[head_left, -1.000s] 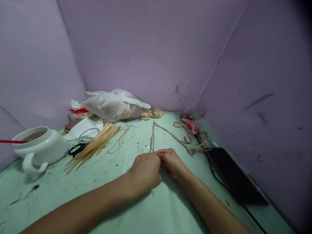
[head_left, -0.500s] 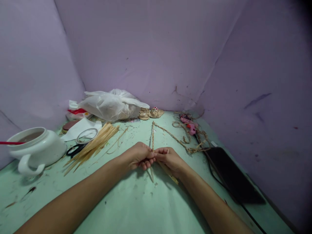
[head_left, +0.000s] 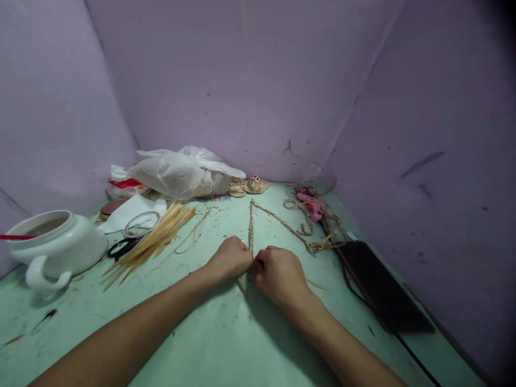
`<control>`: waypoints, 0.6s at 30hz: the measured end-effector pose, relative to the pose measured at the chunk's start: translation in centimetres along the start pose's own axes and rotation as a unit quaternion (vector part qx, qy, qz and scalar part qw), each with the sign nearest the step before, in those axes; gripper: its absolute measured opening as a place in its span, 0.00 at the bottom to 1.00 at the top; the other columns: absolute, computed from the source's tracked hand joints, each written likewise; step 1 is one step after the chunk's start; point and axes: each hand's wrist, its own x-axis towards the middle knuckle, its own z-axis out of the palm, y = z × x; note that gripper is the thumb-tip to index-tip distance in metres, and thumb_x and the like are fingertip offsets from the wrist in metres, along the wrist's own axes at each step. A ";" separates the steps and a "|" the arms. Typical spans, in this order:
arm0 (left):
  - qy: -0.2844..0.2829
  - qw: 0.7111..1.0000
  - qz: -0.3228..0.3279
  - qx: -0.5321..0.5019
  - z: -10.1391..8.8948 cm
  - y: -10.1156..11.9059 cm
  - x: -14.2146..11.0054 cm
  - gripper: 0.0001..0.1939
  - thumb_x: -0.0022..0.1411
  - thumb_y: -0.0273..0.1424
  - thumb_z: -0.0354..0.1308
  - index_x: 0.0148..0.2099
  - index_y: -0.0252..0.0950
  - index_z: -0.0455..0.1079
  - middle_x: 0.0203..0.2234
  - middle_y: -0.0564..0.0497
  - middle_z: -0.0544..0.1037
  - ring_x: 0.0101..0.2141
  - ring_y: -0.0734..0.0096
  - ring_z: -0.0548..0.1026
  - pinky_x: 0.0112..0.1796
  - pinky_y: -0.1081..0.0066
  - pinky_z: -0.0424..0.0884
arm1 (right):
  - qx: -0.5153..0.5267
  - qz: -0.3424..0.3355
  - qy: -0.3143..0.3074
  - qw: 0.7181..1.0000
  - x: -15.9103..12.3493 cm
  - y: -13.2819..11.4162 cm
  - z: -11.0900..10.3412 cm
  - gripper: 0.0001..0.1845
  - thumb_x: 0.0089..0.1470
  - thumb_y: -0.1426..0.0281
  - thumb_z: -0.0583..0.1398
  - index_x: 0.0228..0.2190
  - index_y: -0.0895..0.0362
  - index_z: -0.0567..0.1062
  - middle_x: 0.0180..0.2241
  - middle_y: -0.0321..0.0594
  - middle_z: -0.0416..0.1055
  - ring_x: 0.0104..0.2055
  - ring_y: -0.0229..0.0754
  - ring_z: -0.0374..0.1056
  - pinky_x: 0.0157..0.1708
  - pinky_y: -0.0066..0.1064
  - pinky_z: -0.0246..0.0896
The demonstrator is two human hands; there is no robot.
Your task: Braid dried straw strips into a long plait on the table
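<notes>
A thin tan braid of dried fibre runs down the middle of the table to where both fists meet. My left hand is closed at the braid's near end, and a pale strip sticks out below it. Against it, my right hand is also closed, knuckles up, with a thin strand showing past its right side. The fingertips of both hands are mostly hidden. From the braid's far bend, its other length slants right into a loose tangle.
Pale fibre strips lie at left over black-handled scissors, beside a white pot of brownish liquid. A white plastic bag stands at the back. To the right are a pink glue gun and a black flat device with a cable.
My right hand has turned over, knuckles now up, and hides the strips that hung beneath it. My left fist has rolled knuckles-up too. The view has shifted slightly.
</notes>
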 end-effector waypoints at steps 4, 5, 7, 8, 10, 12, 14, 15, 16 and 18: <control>-0.022 0.995 -0.052 -0.081 0.1 0.6 -0.5 0.05 0.38 0.21 0.47 0.15 0.32 0.61 0.06 0.56 0.54 0.12 0.80 0.53 0.16 0.75 0.44 | -0.022 0.006 -0.020 1.000 -0.6 -1.1 -0.4 0.12 0.47 0.70 0.52 0.25 0.58 0.76 0.25 0.46 0.73 0.24 0.41 0.66 0.22 0.29 0.46; -0.029 0.992 -0.066 -0.106 0.0 0.9 -0.7 0.06 0.38 0.21 0.46 0.14 0.33 0.59 0.05 0.56 0.53 0.11 0.80 0.52 0.15 0.75 0.44 | -0.024 0.003 -0.029 0.999 -0.8 -1.4 -0.4 0.13 0.47 0.70 0.52 0.25 0.59 0.76 0.25 0.46 0.73 0.24 0.41 0.67 0.22 0.29 0.47; -0.049 0.983 -0.081 -0.155 -0.2 1.2 -1.1 0.07 0.38 0.21 0.46 0.13 0.33 0.57 0.05 0.56 0.53 0.10 0.80 0.51 0.14 0.75 0.44 | -0.027 -0.003 -0.048 0.998 -1.2 -2.0 -0.2 0.12 0.48 0.72 0.52 0.27 0.60 0.75 0.26 0.47 0.72 0.24 0.40 0.67 0.22 0.28 0.48; -0.058 0.980 -0.080 -0.171 -0.4 1.4 -1.3 0.07 0.38 0.22 0.46 0.12 0.34 0.56 0.04 0.57 0.53 0.09 0.81 0.51 0.13 0.75 0.43 | -0.027 -0.007 -0.057 0.998 -1.4 -2.2 -0.1 0.11 0.48 0.73 0.52 0.27 0.60 0.75 0.26 0.48 0.72 0.24 0.40 0.67 0.22 0.28 0.48; -0.070 0.979 -0.063 -0.182 -0.7 1.5 -1.5 0.07 0.37 0.21 0.47 0.12 0.33 0.56 0.04 0.57 0.53 0.09 0.82 0.50 0.13 0.76 0.43 | -0.020 -0.014 -0.064 0.998 -1.7 -2.7 0.1 0.11 0.47 0.75 0.52 0.29 0.62 0.74 0.27 0.48 0.72 0.24 0.39 0.66 0.23 0.27 0.49; -0.078 0.980 -0.049 -0.175 -1.1 1.4 -1.4 0.06 0.36 0.20 0.47 0.13 0.32 0.58 0.04 0.58 0.54 0.09 0.83 0.50 0.13 0.76 0.44 | -0.006 -0.024 -0.062 0.998 -1.9 -2.8 0.0 0.11 0.46 0.75 0.53 0.31 0.62 0.74 0.27 0.49 0.72 0.24 0.38 0.66 0.23 0.26 0.49; -0.092 0.981 -0.041 -0.168 -1.4 1.1 -1.1 0.05 0.35 0.19 0.47 0.14 0.31 0.60 0.05 0.58 0.55 0.09 0.83 0.51 0.13 0.77 0.45 | 0.023 -0.030 -0.061 0.997 -1.7 -2.4 -0.4 0.10 0.45 0.72 0.54 0.28 0.61 0.75 0.25 0.47 0.73 0.23 0.38 0.65 0.21 0.27 0.48; -0.103 0.980 -0.039 -0.168 -1.5 0.9 -0.9 0.05 0.34 0.19 0.47 0.15 0.31 0.61 0.05 0.58 0.56 0.09 0.83 0.51 0.13 0.77 0.45 | 0.049 -0.026 -0.059 0.997 -1.5 -1.9 -0.6 0.10 0.45 0.69 0.55 0.25 0.60 0.75 0.23 0.46 0.72 0.22 0.38 0.65 0.21 0.27 0.47; -0.113 0.978 -0.034 -0.170 -1.7 0.7 -0.7 0.04 0.35 0.20 0.48 0.15 0.31 0.61 0.05 0.58 0.56 0.09 0.84 0.51 0.13 0.77 0.45 | 0.084 -0.014 -0.049 0.995 -1.2 -1.4 -0.9 0.12 0.46 0.66 0.55 0.22 0.59 0.75 0.21 0.44 0.72 0.21 0.38 0.64 0.20 0.27 0.46; -0.135 0.974 -0.020 -0.180 -2.1 0.4 -0.4 0.02 0.36 0.22 0.50 0.16 0.31 0.61 0.06 0.58 0.57 0.09 0.84 0.50 0.13 0.77 0.44 | 0.187 0.033 -0.009 0.982 -0.2 0.0 -1.2 0.16 0.47 0.61 0.53 0.20 0.59 0.74 0.19 0.42 0.70 0.21 0.37 0.62 0.20 0.27 0.47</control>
